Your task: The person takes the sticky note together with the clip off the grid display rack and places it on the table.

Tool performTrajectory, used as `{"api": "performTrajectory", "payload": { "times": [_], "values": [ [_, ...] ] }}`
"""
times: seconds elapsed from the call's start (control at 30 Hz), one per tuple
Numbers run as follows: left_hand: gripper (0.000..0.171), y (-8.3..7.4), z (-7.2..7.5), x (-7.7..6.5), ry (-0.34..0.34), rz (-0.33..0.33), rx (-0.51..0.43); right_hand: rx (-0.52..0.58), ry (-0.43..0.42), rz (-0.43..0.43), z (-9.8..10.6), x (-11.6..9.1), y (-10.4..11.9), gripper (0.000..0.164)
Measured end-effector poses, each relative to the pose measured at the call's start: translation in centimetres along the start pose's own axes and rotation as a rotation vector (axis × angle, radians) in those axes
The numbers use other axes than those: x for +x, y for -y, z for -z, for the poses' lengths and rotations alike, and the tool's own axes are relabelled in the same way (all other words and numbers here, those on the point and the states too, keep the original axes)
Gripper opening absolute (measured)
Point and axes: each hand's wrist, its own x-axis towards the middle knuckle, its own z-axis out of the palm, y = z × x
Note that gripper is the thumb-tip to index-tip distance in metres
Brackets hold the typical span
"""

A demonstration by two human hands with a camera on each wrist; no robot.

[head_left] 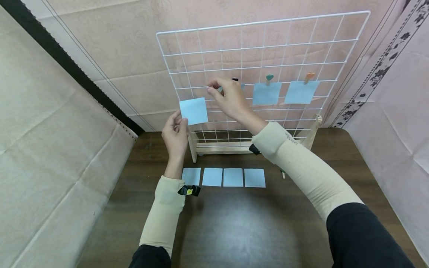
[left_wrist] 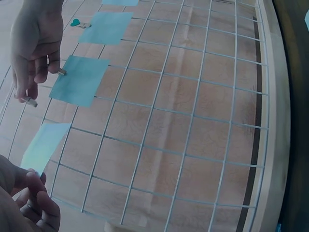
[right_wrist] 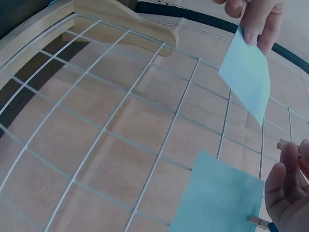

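Observation:
My left hand pinches a light blue paper note by its lower edge, in front of the left side of a white wire grid. Just right of that note, my right hand holds a small wooden clothespin between thumb and fingers. Partly hidden behind the right hand in the head view, a blue note hangs on the grid from a clothespin. Farther right hang a note under a green heart clothespin and a note under an orange clothespin.
Wooden feet hold the grid upright on a dark brown table. Several blue notes lie in a row before it. A small clip-like piece lies beside the right forearm. Pale cloth surrounds the table.

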Motion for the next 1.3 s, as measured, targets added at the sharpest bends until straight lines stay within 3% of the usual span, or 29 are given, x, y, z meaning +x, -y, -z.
{"api": "performTrajectory", "payload": {
  "times": [0.43, 0.8, 1.03, 1.3],
  "values": [
    [0.035, 0.4, 1.2, -2.1, 0.035, 0.014, 0.021, -0.011, 0.016, -0.051, 1.2, -2.1, -1.6, 0.025],
    [0.036, 1.4, 2.2, -3.4, 0.029, 0.080, -0.037, 0.001, 0.020, -0.013, 2.2, -3.8, -1.8, 0.031],
    [0.036, 1.8, 2.8, -4.1, 0.028, 0.092, -0.019, 0.063, 0.000, -0.104, 2.7, -5.2, -2.4, 0.033],
    [0.034, 3.1, 3.2, -5.9, 0.061, 0.096, 0.007, 0.079, -0.019, -0.130, 3.1, -7.2, -3.9, 0.032]
  ]
}}
